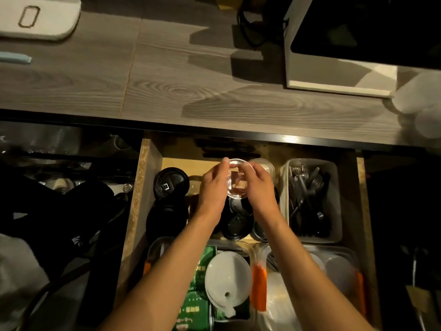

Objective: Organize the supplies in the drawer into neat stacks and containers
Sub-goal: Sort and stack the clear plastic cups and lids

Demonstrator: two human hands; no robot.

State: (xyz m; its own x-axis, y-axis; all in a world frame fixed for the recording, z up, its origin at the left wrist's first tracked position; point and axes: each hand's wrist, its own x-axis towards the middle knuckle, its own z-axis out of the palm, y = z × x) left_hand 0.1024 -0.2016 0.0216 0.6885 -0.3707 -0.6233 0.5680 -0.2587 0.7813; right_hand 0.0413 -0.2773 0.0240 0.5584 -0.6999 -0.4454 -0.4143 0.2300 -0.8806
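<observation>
The open wooden drawer sits below the counter edge. Over its middle, my left hand and my right hand both grip a stack of small clear plastic cups, one hand on each side. Black cup lids lie at the drawer's left, and more black lids lie under my hands. Another clear cup stands just behind my right hand.
A clear bin with black plastic cutlery fills the right side. Near the front lie white lids, green packets, orange-tipped bags and a clear tub. On the counter stand a white box and a white tray.
</observation>
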